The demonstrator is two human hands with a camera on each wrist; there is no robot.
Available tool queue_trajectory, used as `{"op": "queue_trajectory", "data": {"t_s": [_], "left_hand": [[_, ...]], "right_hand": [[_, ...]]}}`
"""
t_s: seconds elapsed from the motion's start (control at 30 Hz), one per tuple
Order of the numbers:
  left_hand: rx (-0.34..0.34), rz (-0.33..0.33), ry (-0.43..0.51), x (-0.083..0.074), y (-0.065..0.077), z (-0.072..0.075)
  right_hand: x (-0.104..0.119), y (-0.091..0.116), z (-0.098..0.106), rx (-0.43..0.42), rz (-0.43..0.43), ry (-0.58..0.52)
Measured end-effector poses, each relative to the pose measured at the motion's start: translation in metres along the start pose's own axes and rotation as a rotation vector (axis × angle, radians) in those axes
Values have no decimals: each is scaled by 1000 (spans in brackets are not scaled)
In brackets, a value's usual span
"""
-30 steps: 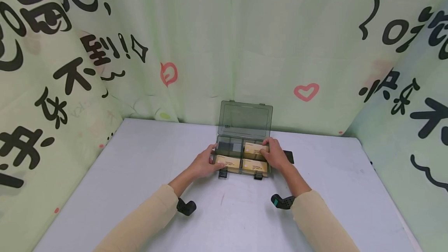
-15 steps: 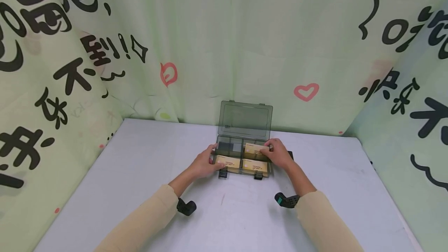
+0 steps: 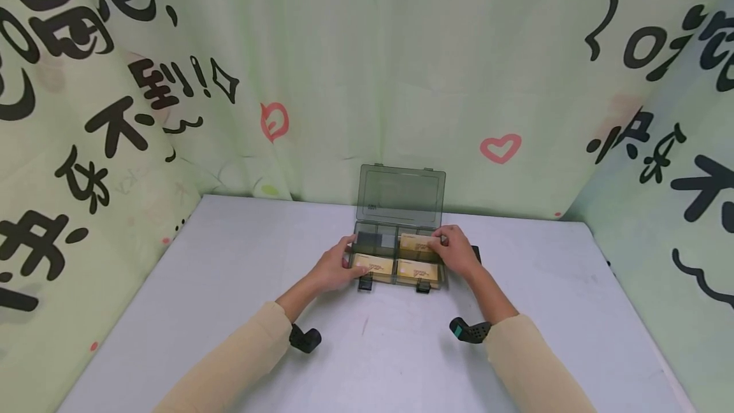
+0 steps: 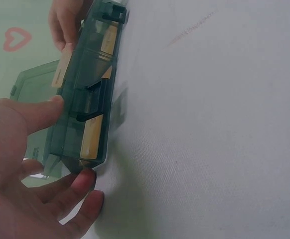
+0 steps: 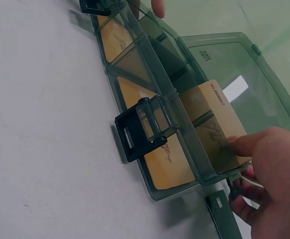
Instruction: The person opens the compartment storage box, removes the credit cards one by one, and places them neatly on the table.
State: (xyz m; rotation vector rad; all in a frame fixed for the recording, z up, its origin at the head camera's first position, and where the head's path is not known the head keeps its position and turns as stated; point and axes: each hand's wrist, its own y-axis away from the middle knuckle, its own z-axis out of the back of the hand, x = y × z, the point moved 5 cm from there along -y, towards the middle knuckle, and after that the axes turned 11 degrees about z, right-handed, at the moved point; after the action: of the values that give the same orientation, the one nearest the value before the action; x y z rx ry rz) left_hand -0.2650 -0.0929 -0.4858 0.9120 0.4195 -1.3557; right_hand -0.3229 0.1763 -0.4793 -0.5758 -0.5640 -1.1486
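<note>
A translucent grey-green plastic compartment box (image 3: pixel 395 283) stands on the table with its lid (image 3: pixel 402 195) tipped up behind it. My left hand (image 3: pixel 331 268) grips the box's left end, the thumb at the upper front edge and the fingers lower down. At the back right compartment, my right hand (image 3: pixel 457 253) pinches gold cards (image 5: pixel 212 117); the thumb lies on the front face, and one upright card edge rises above the box wall. More gold cards lie in the front left (image 3: pixel 374 265) and front right (image 3: pixel 417 271) compartments. A dark insert (image 3: pixel 369 241) fills part of the back left.
Two black clasps hang at the box's front, the left clasp (image 3: pixel 365 283) and the right clasp (image 3: pixel 423 287). A dark flat strip (image 5: pixel 223 215) juts out beyond the right end. The white table (image 3: pixel 258 228) meets a printed curtain (image 3: pixel 321 81) behind the lid.
My right hand has shifted slightly to the right and its fingers have closed in on the back right cards. The left hand and the box have stayed in place.
</note>
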Motion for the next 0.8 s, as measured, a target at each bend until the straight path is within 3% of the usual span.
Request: {"op": "queue_trajectory", "data": {"t_s": [0.57,0.8], "left_hand": [[0,-12,-3,-1,1,0],[1,-12,-3,0,0,0]], "right_hand": [[6,4,7,-164,50,-19],[14,2,11,-195,45,-34]]}}
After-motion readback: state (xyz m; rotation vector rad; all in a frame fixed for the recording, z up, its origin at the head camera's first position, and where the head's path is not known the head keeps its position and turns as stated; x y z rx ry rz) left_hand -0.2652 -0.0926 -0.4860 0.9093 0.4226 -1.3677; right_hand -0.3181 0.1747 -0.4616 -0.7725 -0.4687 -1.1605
